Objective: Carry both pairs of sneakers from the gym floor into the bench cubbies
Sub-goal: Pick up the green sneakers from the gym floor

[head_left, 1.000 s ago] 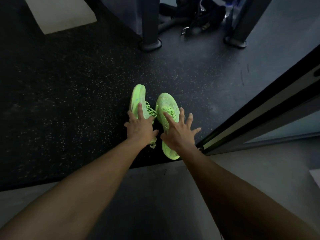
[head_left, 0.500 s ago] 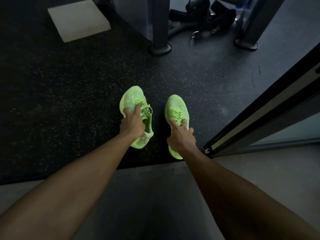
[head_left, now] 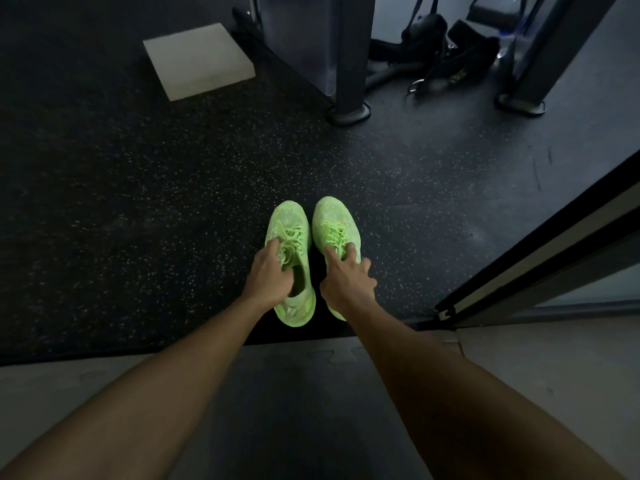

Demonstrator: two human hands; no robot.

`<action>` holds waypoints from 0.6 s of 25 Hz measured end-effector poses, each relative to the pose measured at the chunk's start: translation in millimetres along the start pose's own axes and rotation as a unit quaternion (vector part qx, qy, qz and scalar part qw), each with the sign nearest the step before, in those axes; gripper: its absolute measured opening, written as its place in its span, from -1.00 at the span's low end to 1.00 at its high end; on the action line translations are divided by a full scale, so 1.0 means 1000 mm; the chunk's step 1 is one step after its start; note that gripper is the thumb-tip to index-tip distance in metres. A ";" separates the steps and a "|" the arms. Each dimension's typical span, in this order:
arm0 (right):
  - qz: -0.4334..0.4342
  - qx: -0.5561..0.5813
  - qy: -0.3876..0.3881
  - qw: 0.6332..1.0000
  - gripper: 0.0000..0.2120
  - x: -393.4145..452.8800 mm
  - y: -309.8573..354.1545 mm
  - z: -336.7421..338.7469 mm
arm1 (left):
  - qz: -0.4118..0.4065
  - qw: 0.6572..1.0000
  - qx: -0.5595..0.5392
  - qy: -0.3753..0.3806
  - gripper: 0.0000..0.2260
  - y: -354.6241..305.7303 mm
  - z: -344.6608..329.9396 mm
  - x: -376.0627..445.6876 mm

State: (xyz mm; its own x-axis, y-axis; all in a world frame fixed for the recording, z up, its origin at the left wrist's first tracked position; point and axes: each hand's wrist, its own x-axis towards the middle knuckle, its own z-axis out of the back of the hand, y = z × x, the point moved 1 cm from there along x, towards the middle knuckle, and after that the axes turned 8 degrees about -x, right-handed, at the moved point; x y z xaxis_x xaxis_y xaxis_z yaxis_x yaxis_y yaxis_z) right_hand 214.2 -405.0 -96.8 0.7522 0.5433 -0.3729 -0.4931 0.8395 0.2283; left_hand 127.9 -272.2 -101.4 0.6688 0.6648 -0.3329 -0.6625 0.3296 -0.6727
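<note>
The pair of neon green sneakers (head_left: 311,251) stands side by side on the black speckled rubber floor (head_left: 138,202), toes toward 12 o'clock. The left hand (head_left: 268,277) fingers grip the left shoe's collar, the right hand (head_left: 346,278) fingers close on the right shoe's tongue. A white foam block (head_left: 199,60) lies at 11 o'clock, beside a steel rack post (head_left: 349,57).

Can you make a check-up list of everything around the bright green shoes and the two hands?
Surface: dark speckled gym floor, grey mat at the near edge.
Job's things: left green sneaker and right green sneaker side by side, toes pointing away; second pair and cubbies not seen.
Clutter: pale foam block.
Grippers: left hand grips the left sneaker's opening; right hand grips the right one.
Cables: black straps with clips.
Surroundings: metal machine post, door track.
</note>
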 end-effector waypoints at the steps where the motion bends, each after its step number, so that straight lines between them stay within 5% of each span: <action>1: -0.007 0.000 0.006 1.000 -0.34 0.001 0.000 -0.001 | -0.006 1.000 0.017 -0.020 -0.37 -0.007 -0.004 -0.007; 8: 0.001 0.004 0.047 0.999 -0.24 0.000 -0.002 0.000 | 0.065 0.991 0.110 0.036 -0.25 -0.035 -0.034 -0.024; 11: -0.006 0.011 0.035 0.999 -0.22 -0.002 -0.003 0.000 | -0.016 0.986 0.162 -0.015 -0.11 -0.033 -0.042 -0.031; 15: -0.006 0.014 0.028 1.000 -0.31 -0.002 -0.002 0.001 | -0.112 0.954 0.266 -0.076 -0.51 -0.020 -0.046 -0.036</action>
State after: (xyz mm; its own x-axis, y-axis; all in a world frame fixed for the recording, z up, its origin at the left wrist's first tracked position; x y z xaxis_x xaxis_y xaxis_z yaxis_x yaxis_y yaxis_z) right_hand 213.9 -407.7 -96.0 0.7320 0.5326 -0.4248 -0.4718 0.8461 0.2479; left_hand 132.3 -333.8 -106.1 0.7841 0.6138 -0.0920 -0.6127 0.7419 -0.2725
